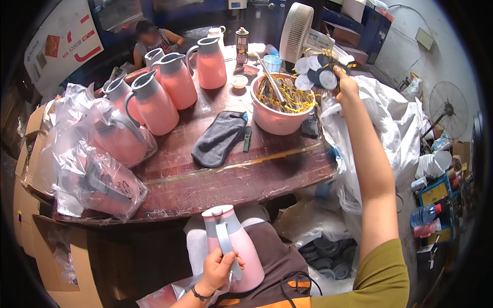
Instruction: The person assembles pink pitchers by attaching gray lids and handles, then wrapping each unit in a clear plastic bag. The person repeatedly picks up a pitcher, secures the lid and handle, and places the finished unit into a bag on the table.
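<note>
A pink jug [248, 260] with a grey collar and handle stands tilted on my lap. My left hand [220, 268] is closed around the lower part of its handle. My right arm reaches far forward to the right. Up there, my right hand [347, 87] grips a bunch of round tags [324, 77], some white and some dark, with golden ties. It is beside a pink tub [280, 120] filled with a tangle of yellow and dark ties [292, 100]. A metal rod [272, 82] leans in the tub.
Several pink jugs [163, 109] stand at the table's left, with bagged jugs [102, 179] nearer. A grey cloth [221, 138] lies mid-table. White sacking [385, 118] hangs at the right, below a fan [296, 33]. Grey lids [326, 254] fill a bag below. Another person [156, 41] sits across.
</note>
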A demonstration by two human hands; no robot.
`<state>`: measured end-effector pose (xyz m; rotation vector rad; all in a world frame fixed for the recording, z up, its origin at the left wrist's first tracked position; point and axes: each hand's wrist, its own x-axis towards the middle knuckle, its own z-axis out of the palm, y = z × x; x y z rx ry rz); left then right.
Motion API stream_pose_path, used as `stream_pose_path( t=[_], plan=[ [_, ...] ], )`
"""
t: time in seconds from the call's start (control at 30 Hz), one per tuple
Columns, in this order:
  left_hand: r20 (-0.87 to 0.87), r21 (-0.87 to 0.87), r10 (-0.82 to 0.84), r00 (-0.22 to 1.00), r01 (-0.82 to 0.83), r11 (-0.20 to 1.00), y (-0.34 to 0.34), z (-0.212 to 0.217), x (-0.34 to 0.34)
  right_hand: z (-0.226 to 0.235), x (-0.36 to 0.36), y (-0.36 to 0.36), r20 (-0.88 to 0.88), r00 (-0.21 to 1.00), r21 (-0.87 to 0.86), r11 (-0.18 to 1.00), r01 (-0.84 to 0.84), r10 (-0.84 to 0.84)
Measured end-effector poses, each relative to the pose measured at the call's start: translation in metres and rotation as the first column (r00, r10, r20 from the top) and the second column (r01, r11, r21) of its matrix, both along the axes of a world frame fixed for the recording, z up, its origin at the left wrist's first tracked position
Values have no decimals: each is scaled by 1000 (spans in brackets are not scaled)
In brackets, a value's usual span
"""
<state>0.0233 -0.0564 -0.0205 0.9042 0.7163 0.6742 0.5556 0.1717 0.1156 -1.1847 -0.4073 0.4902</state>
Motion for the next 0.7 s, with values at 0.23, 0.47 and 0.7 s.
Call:
stream_pose_path(
  t=[0.23, 0.47, 0.7],
  plan=[
    [-36, 9, 25, 999, -25, 1000, -2, 0, 0, -120, -109, -101, -269, 951, 8, 988, -153, 149],
    [-37, 0, -14, 999, 14, 1000, 0, 4, 7, -212, -145, -77, -119, 986, -321, 936, -148, 115],
    [-51, 5, 22, 998, -21, 1000, -3, 1, 5, -172, -146, -86, 852, 491, -447, 741, 501, 182]
  ],
)
